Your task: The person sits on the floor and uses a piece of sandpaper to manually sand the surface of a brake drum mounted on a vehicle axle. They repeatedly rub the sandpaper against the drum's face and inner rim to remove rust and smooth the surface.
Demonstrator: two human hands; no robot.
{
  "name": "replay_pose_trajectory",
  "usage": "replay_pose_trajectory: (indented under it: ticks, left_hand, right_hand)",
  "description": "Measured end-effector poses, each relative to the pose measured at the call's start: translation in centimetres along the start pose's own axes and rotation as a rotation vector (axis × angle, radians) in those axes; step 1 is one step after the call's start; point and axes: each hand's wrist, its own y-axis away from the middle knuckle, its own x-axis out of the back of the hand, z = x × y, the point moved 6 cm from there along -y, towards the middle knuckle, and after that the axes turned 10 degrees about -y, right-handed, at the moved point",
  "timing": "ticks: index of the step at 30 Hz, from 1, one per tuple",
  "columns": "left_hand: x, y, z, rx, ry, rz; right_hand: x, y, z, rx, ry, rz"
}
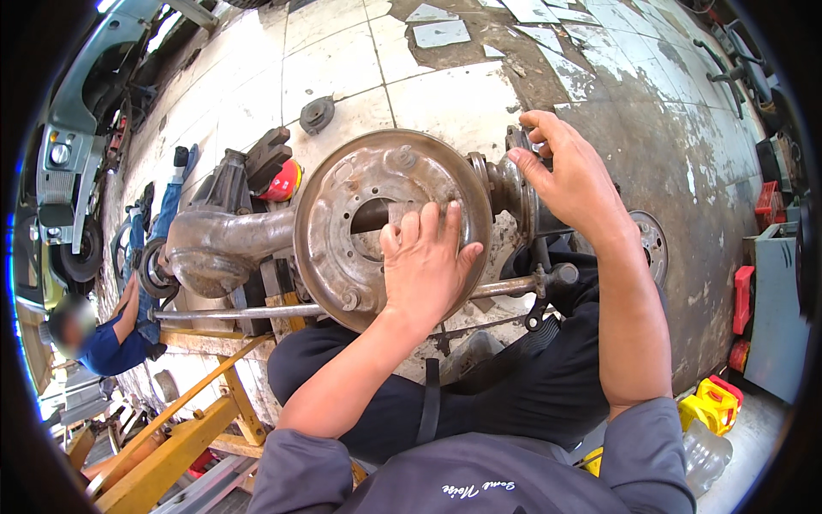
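A round, worn brake backing plate (334, 214) stands in front of me, with a large central hole and smaller holes around it. My left hand (424, 261) lies on its face, fingers spread and thumb apart. A small brownish patch shows by its fingertips; I cannot tell what it is. Behind the plate, a bare metal axle housing (214, 248) runs off to the left. My right hand (561, 167) is at the metal hub end (509, 188) right of the plate, thumb and fingers apart around its upper edge. The palm side is partly hidden.
A steel rod (240, 313) crosses below the plate. Yellow metal stands (197, 428) are at lower left. Beyond them a person in blue (120, 343) crouches near a vehicle. A round metal part (317, 115) lies on the tiles. Yellow containers (712, 404) and a grey cabinet (777, 317) stand right.
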Motion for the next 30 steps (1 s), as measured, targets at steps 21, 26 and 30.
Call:
replay_pose_trajectory:
  ticks: [21,26,30]
  left_hand:
    - [0.3,0.4,0.2,-0.011,0.092,-0.112]
    - [-0.8,0.9,1.0,-0.041,0.008,-0.031]
    - [-0.6,1.4,2.3,-0.06,0.041,-0.043]
  right_hand:
    - [-0.3,0.3,0.5,0.021,0.011,-0.025]
    - [-0.2,0.2,-0.2,0.015,-0.03,-0.018]
    - [-0.4,0.3,-0.2,0.024,-0.026,-0.019]
